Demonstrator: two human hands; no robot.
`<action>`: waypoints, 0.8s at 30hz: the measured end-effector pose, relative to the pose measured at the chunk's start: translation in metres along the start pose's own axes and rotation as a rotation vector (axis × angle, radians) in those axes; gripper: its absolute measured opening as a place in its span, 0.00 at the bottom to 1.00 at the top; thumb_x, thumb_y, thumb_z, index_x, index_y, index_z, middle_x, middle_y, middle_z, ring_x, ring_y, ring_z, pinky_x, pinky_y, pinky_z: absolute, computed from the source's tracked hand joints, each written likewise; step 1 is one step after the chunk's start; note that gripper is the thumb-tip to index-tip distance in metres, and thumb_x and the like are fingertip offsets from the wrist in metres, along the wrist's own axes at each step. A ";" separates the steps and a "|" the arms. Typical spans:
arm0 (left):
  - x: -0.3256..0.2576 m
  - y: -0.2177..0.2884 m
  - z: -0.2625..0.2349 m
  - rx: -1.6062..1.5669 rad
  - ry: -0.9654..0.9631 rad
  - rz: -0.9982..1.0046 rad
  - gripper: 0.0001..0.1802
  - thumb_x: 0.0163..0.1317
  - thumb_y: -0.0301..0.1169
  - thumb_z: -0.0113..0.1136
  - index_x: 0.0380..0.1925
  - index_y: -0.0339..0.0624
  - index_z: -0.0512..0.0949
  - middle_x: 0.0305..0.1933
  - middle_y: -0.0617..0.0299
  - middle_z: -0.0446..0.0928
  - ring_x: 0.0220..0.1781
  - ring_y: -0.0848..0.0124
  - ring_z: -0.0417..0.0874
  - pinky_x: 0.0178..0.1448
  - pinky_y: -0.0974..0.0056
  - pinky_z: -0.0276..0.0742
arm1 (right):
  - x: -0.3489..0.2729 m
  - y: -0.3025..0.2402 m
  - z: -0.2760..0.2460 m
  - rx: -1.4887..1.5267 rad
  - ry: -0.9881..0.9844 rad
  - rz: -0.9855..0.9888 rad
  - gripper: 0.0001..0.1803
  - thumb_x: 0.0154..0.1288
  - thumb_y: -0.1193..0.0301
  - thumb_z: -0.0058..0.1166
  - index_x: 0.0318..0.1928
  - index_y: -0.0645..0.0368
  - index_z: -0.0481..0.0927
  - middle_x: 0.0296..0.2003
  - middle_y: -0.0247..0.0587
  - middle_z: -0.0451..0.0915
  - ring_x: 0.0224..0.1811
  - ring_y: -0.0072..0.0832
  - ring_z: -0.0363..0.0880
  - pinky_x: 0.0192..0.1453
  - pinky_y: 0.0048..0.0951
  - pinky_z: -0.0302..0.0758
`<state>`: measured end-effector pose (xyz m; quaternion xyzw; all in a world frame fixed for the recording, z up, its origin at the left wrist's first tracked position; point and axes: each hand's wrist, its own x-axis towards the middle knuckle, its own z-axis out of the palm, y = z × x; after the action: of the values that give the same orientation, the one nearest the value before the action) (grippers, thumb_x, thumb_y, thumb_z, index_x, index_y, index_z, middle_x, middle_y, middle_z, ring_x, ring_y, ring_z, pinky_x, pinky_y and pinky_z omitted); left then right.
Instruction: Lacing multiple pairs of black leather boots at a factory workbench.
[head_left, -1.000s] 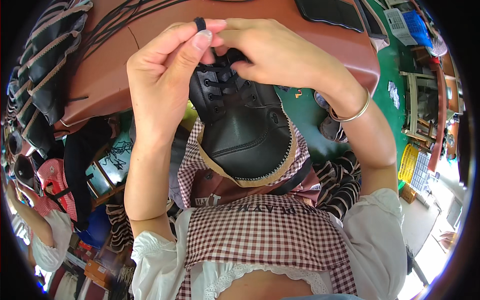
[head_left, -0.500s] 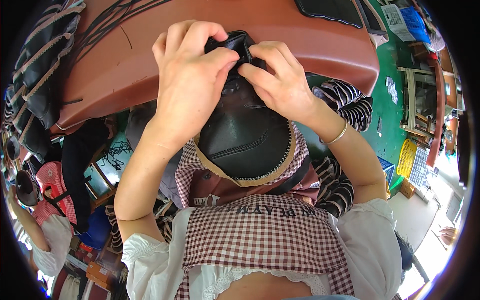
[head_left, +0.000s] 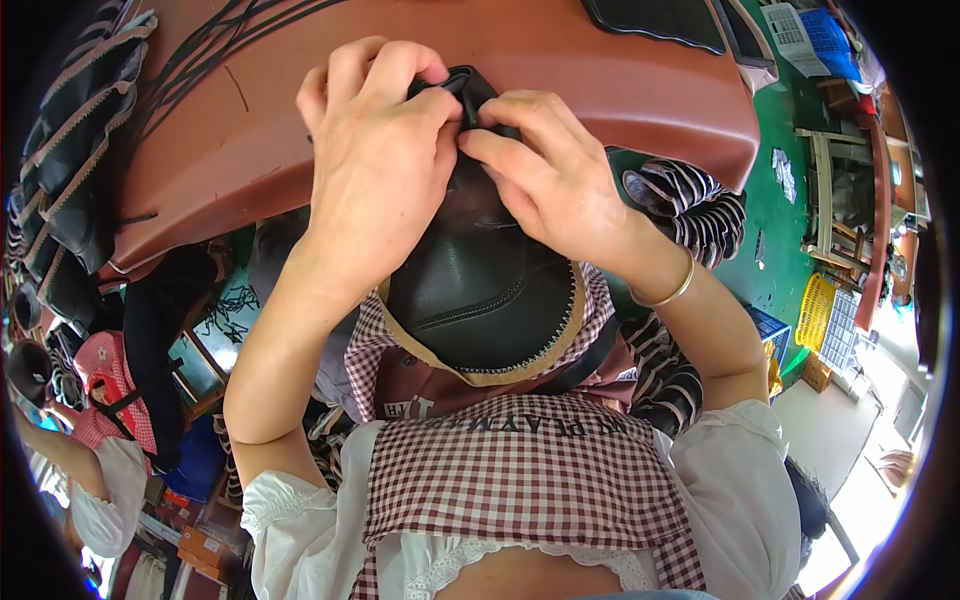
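A black leather shoe upper (head_left: 460, 290) with a tan lining edge and zigzag stitching leans against my checked apron, its far end over the table edge. My left hand (head_left: 375, 160) is closed on the folded leather at that far end, thumb and fingers curled round it. Beside it, my right hand (head_left: 560, 170) pinches the same fold with thumb and forefinger, and a bracelet circles that wrist. The two hands are close together, and their fingers hide part of the fold.
The brown padded table (head_left: 640, 110) carries thin black cords (head_left: 225, 50) and a flat black piece (head_left: 655, 20). Stacked black uppers (head_left: 75, 190) stand at left; more bundles (head_left: 690, 205) sit below the table at right. Another person's arm (head_left: 70, 450) shows far left. A yellow basket (head_left: 813, 310) stands right.
Both hands have shifted slightly left and drawn closer together. The opening in the leather between them has been folded narrower. The upper has tilted a little with them.
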<state>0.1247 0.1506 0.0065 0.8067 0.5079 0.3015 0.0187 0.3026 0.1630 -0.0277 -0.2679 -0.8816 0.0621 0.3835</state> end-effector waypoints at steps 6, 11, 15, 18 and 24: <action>0.004 0.003 -0.010 0.081 -0.084 -0.031 0.05 0.44 0.22 0.64 0.24 0.39 0.81 0.45 0.62 0.73 0.56 0.59 0.69 0.62 0.49 0.59 | 0.003 -0.001 0.001 -0.045 0.007 -0.014 0.19 0.38 0.78 0.60 0.38 0.56 0.78 0.39 0.41 0.74 0.43 0.38 0.77 0.41 0.33 0.79; 0.008 0.000 -0.007 0.015 -0.119 -0.081 0.04 0.48 0.21 0.63 0.27 0.39 0.81 0.47 0.63 0.74 0.57 0.59 0.69 0.62 0.52 0.60 | 0.001 0.000 -0.002 0.069 0.040 0.064 0.17 0.43 0.79 0.59 0.39 0.58 0.78 0.38 0.42 0.75 0.42 0.40 0.77 0.42 0.34 0.79; 0.003 -0.013 0.000 -0.291 -0.159 -0.204 0.04 0.54 0.21 0.60 0.31 0.38 0.81 0.50 0.63 0.75 0.56 0.60 0.70 0.62 0.56 0.62 | 0.003 -0.005 -0.008 0.216 0.099 0.313 0.12 0.48 0.81 0.58 0.37 0.60 0.78 0.35 0.43 0.77 0.39 0.41 0.78 0.42 0.35 0.79; 0.003 -0.012 0.004 -0.321 -0.159 -0.247 0.04 0.56 0.22 0.60 0.32 0.38 0.81 0.50 0.63 0.75 0.57 0.59 0.69 0.63 0.58 0.62 | 0.012 -0.005 -0.002 0.156 0.111 0.309 0.06 0.51 0.81 0.58 0.33 0.63 0.78 0.31 0.43 0.77 0.36 0.42 0.78 0.39 0.38 0.78; 0.001 -0.013 0.004 -0.290 -0.162 -0.265 0.05 0.56 0.23 0.60 0.33 0.38 0.81 0.48 0.61 0.76 0.54 0.59 0.72 0.61 0.58 0.64 | 0.026 -0.010 0.002 -0.191 -0.020 0.229 0.05 0.44 0.74 0.57 0.24 0.60 0.77 0.26 0.37 0.73 0.31 0.35 0.76 0.35 0.34 0.74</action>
<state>0.1170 0.1586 -0.0006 0.7434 0.5576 0.3005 0.2147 0.2824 0.1684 -0.0096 -0.4015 -0.8510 0.0239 0.3378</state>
